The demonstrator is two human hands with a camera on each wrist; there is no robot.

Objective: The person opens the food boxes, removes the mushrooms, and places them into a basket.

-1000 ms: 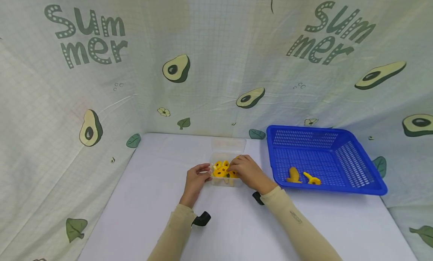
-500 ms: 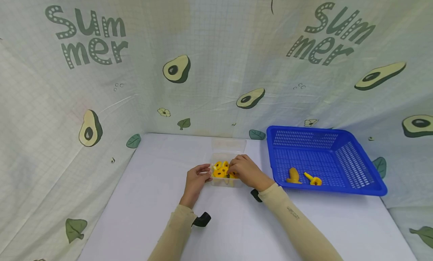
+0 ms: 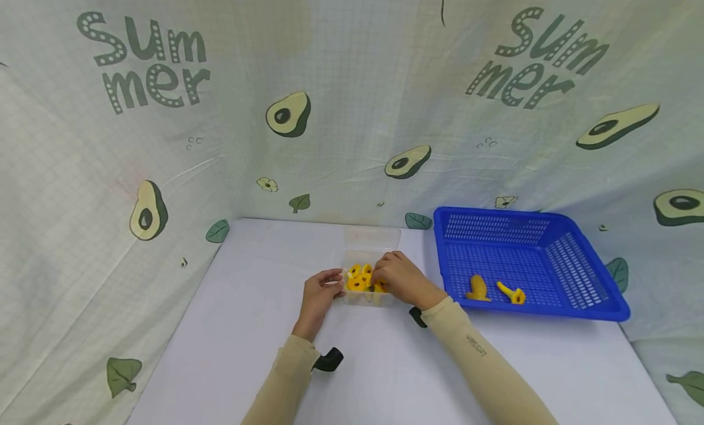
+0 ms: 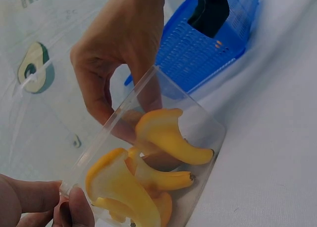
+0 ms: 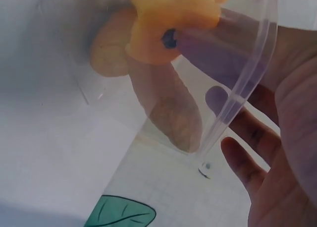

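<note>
My left hand point(image 3: 316, 299) pinches the left edge of a clear plastic box point(image 3: 357, 299) standing on the white table. Inside lie several yellow toy banana peels point(image 3: 359, 282), with flared ends and dark stem tips. My right hand point(image 3: 404, 279) reaches over the box's right wall. In the left wrist view its thumb and finger go down into the box around a toy banana peel point(image 4: 171, 138). The right wrist view shows the thumb point(image 5: 213, 53) against the peel's yellow body, while other fingers point(image 5: 252, 133) stay outside the wall.
To the right stands a blue perforated basket point(image 3: 495, 211). In it lie a tan toy banana point(image 3: 478, 287) and a yellow peel piece point(image 3: 513, 293). Behind the box its transparent lid point(image 3: 372, 236) lies flipped back. A patterned cloth point(image 3: 352, 95) hangs around the table.
Both hands stay at the box, with only slight movement of the right hand's wrist and sleeve. In the basket, the yellow peel piece has rolled a little to the right.
</note>
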